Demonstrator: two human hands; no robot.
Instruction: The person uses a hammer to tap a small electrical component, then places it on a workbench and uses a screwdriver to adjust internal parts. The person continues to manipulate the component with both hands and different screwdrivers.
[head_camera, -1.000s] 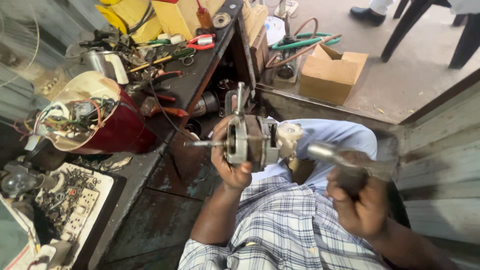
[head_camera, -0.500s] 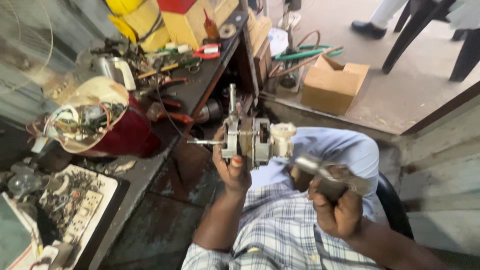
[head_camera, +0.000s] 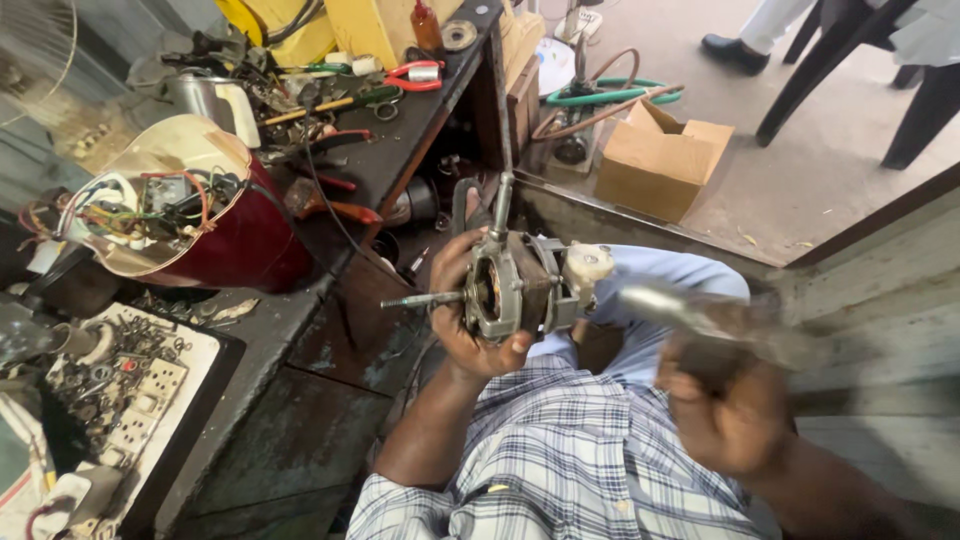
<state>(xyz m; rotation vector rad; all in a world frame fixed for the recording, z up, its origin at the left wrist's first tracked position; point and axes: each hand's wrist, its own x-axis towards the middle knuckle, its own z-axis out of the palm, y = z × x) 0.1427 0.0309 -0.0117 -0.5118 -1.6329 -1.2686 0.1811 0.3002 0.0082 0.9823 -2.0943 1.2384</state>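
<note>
While the person sits low with a blue-and-white checked shirt (head_camera: 570, 450) filling the near edge of the view, the right hand (head_camera: 725, 405) at about four o'clock has its grip closed round the handle of a blurred grey metal tool (head_camera: 700, 312), probably a hammer, though the smear hides its head and exact shape; its far end points toward ten o'clock, near the motor but, as far as can be told, apart from it. Just beyond, near the middle, the left hand (head_camera: 470, 320) cups a grey metal electric motor with copper windings and a thin steel shaft (head_camera: 515, 285), fingers wrapped under the housing and thumb over the top, so the shaft sticks out free toward nine o'clock and the cream plastic end (head_camera: 585, 265) faces the tool. Held above the lap in pale blue trousers (head_camera: 670, 270), the motor has open air all round it, which judging by the pose gives the tool room to move. At nine o'clock the dark, worn wooden surface (head_camera: 300, 340) runs close beside the left forearm, its edge just beside the motor shaft. On it stands a tilted dark red appliance shell with exposed coloured wires (head_camera: 200, 220), and nearer, a white tray of small screws and parts (head_camera: 120, 390). Farther, at eleven o'clock, lie red-handled pliers (head_camera: 415, 75) and crowded tools. At one o'clock, on the concrete floor, an open brown cardboard box (head_camera: 660, 165) sits well apart, with another person's dark shoe (head_camera: 730, 50) beyond.
</note>
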